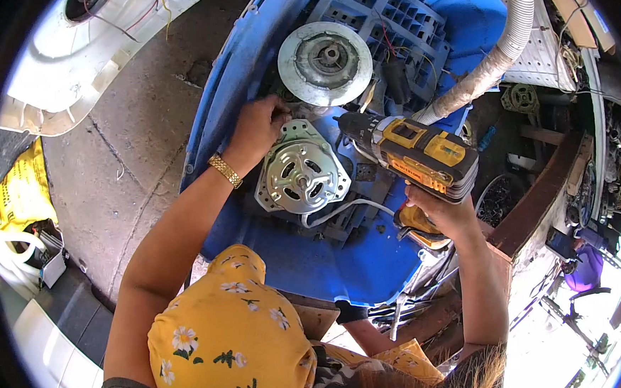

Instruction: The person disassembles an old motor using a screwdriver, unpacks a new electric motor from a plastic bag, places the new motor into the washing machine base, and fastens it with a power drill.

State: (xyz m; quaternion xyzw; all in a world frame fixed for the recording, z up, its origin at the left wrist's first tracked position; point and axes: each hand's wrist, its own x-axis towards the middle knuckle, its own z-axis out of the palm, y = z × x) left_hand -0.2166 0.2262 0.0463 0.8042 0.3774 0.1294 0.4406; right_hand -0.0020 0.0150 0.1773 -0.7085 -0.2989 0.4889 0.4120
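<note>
In the head view, my right hand (437, 212) is wrapped round the grip of a yellow and black cordless drill (423, 152). The chuck points left, over the gap between a round metal pulley disc (325, 63) and a silver electric motor (301, 176). My left hand (258, 125), a gold band at its wrist, is at the motor's upper left corner with fingers pinched together; whatever is between them is hidden. Motor and disc both lie on the underside of a blue plastic washing machine body (306, 272). A pale cable (345, 209) runs from the motor to the right.
A grey corrugated hose (485, 66) arches over the blue body's right side. White machine housing (56, 57) stands at upper left. A yellow bag (25, 187) lies on the concrete floor (124, 154). To the right are a wooden ledge (549, 191) and a bowl of small parts (501, 200).
</note>
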